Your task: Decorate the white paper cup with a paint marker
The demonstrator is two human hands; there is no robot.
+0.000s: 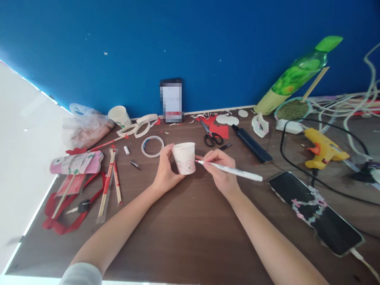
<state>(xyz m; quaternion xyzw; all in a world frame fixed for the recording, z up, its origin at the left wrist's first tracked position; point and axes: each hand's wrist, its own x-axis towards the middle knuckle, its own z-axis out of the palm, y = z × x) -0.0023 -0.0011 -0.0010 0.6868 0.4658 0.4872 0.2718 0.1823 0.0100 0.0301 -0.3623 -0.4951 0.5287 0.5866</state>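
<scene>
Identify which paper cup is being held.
The pink-patterned paper cup, held in the left hand; the other paper cup sits by the plastic bag, untouched.

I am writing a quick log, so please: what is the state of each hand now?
Left hand: closed, holding a white paper cup by its side.
Right hand: closed, holding a white marker pen, pointed toward the cup.
</scene>
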